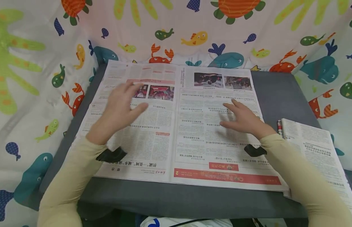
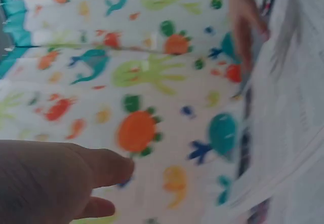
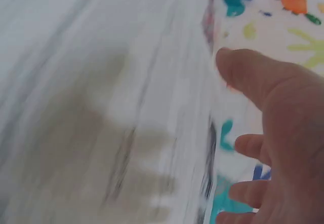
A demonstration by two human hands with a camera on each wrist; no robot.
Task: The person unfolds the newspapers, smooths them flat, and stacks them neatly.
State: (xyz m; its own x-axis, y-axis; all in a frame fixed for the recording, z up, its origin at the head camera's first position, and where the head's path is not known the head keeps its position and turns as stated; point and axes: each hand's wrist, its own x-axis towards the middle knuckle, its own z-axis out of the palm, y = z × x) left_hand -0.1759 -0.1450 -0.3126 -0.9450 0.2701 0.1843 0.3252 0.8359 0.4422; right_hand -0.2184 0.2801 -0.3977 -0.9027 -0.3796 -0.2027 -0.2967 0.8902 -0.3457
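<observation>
An open newspaper (image 1: 193, 135) lies spread across a grey table, its printing upside down in the head view. Over its left page is my left hand (image 1: 119, 107), fingers extended and thumb spread, holding nothing. My right hand (image 1: 244, 119) is above the right page, fingers apart and nothing between them; its shadow falls on the paper. In the left wrist view, the left hand (image 2: 55, 183) appears at lower left with the paper blurred at the right. The right wrist view has the right hand (image 3: 293, 127) at the right edge, apart from the blurred newsprint (image 3: 126, 92).
At the right of the grey table (image 1: 193, 197) lies a folded stack of newspaper (image 1: 314, 151), partly behind the right sleeve. A small red-and-white item (image 1: 279, 126) sits against its left edge. A curtain (image 1: 181, 50) printed with sea animals surrounds the table's back and sides.
</observation>
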